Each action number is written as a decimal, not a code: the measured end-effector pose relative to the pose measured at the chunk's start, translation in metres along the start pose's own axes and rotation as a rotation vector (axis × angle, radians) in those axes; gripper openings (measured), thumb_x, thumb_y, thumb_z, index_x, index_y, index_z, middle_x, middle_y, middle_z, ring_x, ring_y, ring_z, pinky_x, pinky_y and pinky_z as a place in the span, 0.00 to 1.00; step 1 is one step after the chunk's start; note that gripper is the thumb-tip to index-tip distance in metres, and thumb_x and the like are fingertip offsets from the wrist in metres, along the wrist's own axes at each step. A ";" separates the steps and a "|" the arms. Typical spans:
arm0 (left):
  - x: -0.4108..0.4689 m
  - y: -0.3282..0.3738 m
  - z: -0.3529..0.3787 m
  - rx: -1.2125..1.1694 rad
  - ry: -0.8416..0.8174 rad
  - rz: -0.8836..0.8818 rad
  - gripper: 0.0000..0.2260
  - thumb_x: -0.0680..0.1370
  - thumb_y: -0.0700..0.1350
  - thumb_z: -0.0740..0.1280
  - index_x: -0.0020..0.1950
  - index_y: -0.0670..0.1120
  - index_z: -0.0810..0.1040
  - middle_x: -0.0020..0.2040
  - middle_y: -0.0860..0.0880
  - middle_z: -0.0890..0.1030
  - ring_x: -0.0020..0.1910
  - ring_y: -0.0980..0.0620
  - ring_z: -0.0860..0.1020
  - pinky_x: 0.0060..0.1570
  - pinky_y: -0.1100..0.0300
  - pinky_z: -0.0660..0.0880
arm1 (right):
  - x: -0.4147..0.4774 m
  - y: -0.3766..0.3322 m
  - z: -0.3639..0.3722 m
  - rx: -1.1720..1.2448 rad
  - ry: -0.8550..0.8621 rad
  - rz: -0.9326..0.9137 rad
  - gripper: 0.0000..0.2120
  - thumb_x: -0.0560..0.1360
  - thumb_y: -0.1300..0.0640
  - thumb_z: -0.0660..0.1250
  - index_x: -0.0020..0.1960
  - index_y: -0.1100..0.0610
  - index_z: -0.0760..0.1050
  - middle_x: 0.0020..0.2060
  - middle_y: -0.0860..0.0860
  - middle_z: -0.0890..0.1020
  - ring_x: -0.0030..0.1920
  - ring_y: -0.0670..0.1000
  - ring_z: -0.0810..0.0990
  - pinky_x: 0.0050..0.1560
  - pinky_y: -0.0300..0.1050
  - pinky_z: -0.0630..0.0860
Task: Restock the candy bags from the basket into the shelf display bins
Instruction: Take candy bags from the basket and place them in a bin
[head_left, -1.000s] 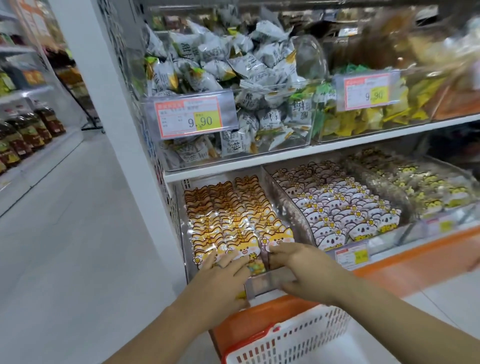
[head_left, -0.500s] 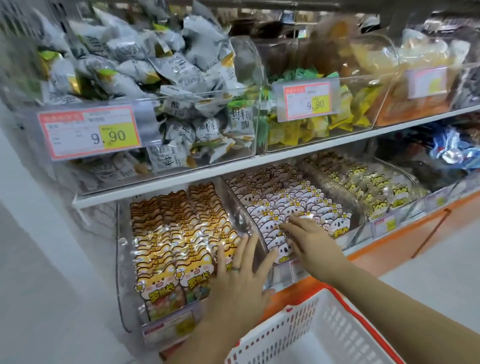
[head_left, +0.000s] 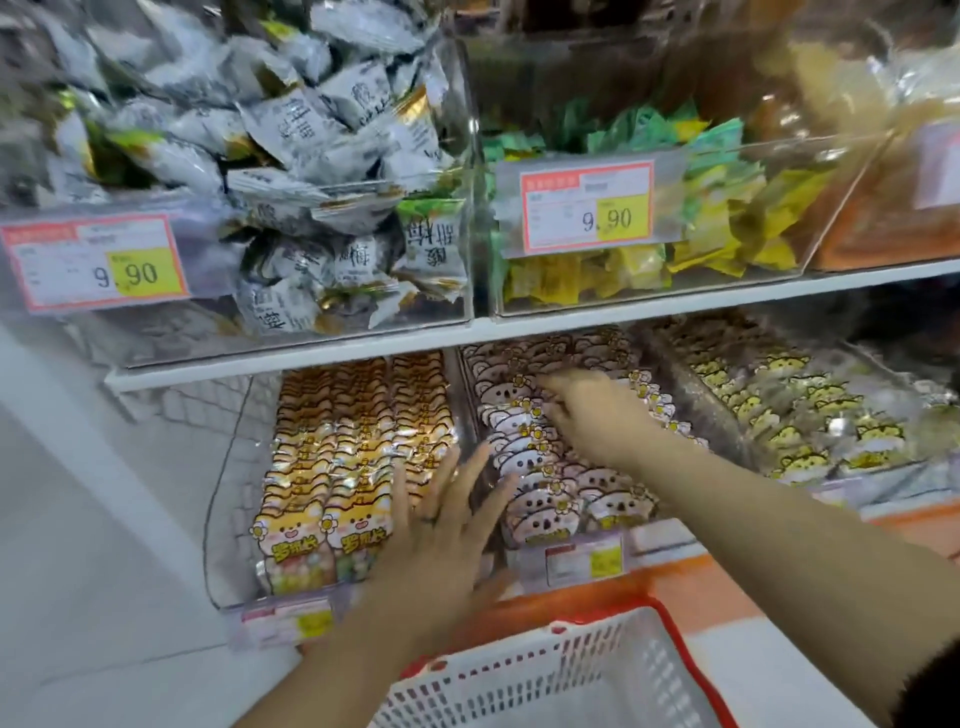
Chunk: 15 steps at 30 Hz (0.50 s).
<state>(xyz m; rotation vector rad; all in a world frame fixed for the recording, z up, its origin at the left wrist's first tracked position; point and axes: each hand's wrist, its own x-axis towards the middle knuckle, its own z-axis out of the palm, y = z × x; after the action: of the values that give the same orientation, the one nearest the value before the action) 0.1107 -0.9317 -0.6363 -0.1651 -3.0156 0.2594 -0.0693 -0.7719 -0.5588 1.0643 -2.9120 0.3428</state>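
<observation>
- The left hand (head_left: 447, 525) is flat and wide open, fingers fanned, holding nothing. It hovers over the clear divider (head_left: 470, 415), with the orange candy bags (head_left: 337, 467) just to its left.
- The right hand (head_left: 592, 415) reaches deeper into the shelf than the left, down among the koala-faced bags (head_left: 550, 499). Its fingers are smeared by motion, so I cannot tell whether they pinch a bag or only press on the row.
- The basket (head_left: 545, 670) sits below both wrists, nearest the person. The part of its inside that shows holds no bags, so I'd guess this is the tidying stage.
- The bags stand packed on edge, so a careless sweep of the right hand could topple a whole row. It could also flick a bag over the divider into the orange lot.
- If the left palm bears down, it may crush the foil fronts. It could also knock off the price label (head_left: 584, 558) just right of its thumb.
- The right forearm lies across the front bags. Pulled back quickly, it could snag one and drop it out of the bin.
</observation>
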 end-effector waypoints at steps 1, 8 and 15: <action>0.008 0.005 -0.009 -0.006 -0.005 -0.032 0.38 0.78 0.73 0.49 0.80 0.51 0.60 0.82 0.43 0.53 0.79 0.39 0.53 0.68 0.25 0.51 | 0.011 -0.001 0.004 -0.050 -0.053 0.011 0.14 0.81 0.52 0.60 0.64 0.49 0.77 0.58 0.55 0.82 0.57 0.59 0.80 0.57 0.53 0.77; 0.035 0.031 -0.036 -0.098 -0.172 -0.269 0.38 0.74 0.76 0.44 0.80 0.60 0.47 0.80 0.56 0.37 0.78 0.47 0.29 0.68 0.29 0.27 | 0.037 -0.011 0.027 -0.061 -0.081 -0.119 0.11 0.80 0.53 0.62 0.51 0.43 0.83 0.49 0.47 0.85 0.50 0.52 0.83 0.56 0.48 0.77; 0.031 0.034 -0.045 -0.085 -0.143 -0.267 0.33 0.78 0.72 0.50 0.80 0.60 0.52 0.81 0.53 0.45 0.79 0.47 0.33 0.69 0.31 0.29 | 0.060 0.013 0.020 0.169 -0.137 -0.164 0.15 0.83 0.51 0.58 0.65 0.52 0.78 0.63 0.53 0.80 0.61 0.56 0.78 0.59 0.47 0.74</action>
<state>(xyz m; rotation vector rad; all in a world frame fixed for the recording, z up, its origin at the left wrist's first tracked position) 0.0889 -0.8872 -0.5951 0.2596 -3.1426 0.1231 -0.1226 -0.8052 -0.5752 1.3926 -2.9277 0.5374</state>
